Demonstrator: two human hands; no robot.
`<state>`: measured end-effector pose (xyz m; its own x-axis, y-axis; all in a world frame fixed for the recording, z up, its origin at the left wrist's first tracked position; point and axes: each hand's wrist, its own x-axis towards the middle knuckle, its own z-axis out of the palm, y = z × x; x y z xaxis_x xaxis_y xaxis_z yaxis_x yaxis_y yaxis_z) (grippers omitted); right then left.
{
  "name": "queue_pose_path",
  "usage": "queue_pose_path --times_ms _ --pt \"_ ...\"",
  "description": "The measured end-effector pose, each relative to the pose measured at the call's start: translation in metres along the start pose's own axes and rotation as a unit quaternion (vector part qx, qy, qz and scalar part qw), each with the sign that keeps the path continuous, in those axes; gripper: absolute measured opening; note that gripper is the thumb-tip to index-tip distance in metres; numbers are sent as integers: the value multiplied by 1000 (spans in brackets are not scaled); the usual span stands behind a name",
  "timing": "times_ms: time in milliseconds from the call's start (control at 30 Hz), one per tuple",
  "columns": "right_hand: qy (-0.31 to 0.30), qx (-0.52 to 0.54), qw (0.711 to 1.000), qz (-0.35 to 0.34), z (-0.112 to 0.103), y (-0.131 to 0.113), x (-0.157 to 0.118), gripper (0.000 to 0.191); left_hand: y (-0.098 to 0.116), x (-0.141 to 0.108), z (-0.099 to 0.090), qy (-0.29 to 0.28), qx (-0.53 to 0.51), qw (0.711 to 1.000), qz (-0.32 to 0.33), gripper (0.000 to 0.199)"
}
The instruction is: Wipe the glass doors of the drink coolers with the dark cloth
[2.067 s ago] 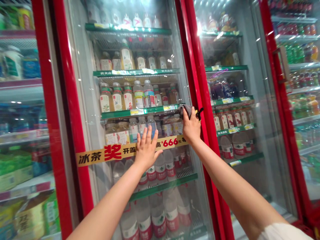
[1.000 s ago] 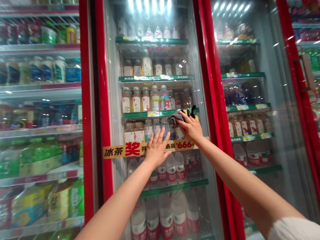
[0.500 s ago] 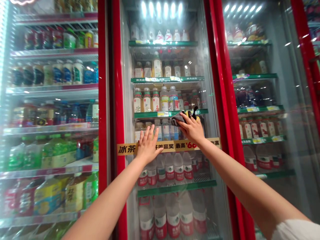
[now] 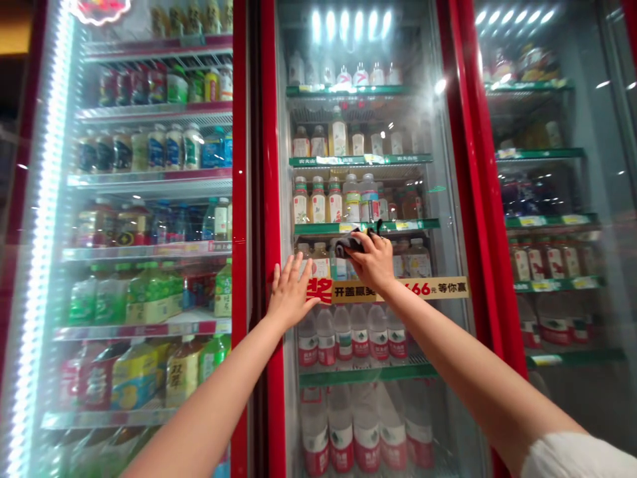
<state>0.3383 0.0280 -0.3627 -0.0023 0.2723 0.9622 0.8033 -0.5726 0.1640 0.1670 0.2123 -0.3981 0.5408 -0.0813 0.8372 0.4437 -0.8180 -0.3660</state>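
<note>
My left hand (image 4: 291, 292) lies with its fingers spread at the left edge of the middle cooler's glass door, over the left end of a gold banner (image 4: 438, 288) printed with red and black characters. My right hand (image 4: 373, 259) is on the same door, right of my left hand and just above the banner. It holds a dark grey cloth (image 4: 347, 244) against the glass, with a black and yellow bit showing behind the fingers. Part of the cloth is hidden by the hand.
Red frames (image 4: 273, 166) border the glass doors. Behind the middle door, green-edged shelves (image 4: 363, 376) carry bottles. A left cooler (image 4: 149, 328) with packed shelves and a bright light strip stands beside it; another cooler (image 4: 555, 285) is on the right.
The view has shifted, so the coolers appear farther right. Relative to the door, both hands have moved left, the right one with the cloth. More of the banner's right end shows.
</note>
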Motion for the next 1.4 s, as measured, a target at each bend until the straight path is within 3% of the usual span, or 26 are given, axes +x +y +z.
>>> queue_pose_path --times_ms 100,200,300,367,433,533,633,700,900,1133,1200,1333,1400 --pt "20 -2 995 95 0 -9 15 37 -16 -8 1 8 -6 1000 7 90" --pt "30 -3 991 128 4 -44 43 49 -26 -14 3 8 -17 1000 18 90" --pt "1 -13 999 39 11 -77 48 59 -30 -21 7 9 -30 999 29 87" --pt "-32 -20 999 -37 14 -86 39 63 -33 -26 9 16 -38 999 27 86" --pt "-54 -25 996 -63 14 -88 32 63 -38 -33 10 23 -47 998 23 88" --pt "-47 -34 998 -3 12 -95 39 61 -46 -44 11 24 -59 998 26 89" --pt "-22 -33 996 85 15 -118 57 61 -52 -55 10 19 -72 997 34 80" --pt "-20 -30 995 92 19 -134 59 61 -54 -61 10 12 -78 996 35 74" --pt "-82 -32 992 -94 24 -145 40 59 -60 -71 10 1 -86 995 40 59" --pt "-57 -42 996 -62 13 -156 94 59 -58 -72 9 -14 -79 996 30 51" --pt "-66 -41 994 -72 15 -157 83 59 -57 -75 9 2 -75 997 29 51" --pt "-104 -31 979 -172 21 -153 44 57 -59 -83 11 46 -74 995 43 60" --pt "-103 -33 975 -196 20 -152 46 56 -61 -85 12 57 -72 994 51 62"
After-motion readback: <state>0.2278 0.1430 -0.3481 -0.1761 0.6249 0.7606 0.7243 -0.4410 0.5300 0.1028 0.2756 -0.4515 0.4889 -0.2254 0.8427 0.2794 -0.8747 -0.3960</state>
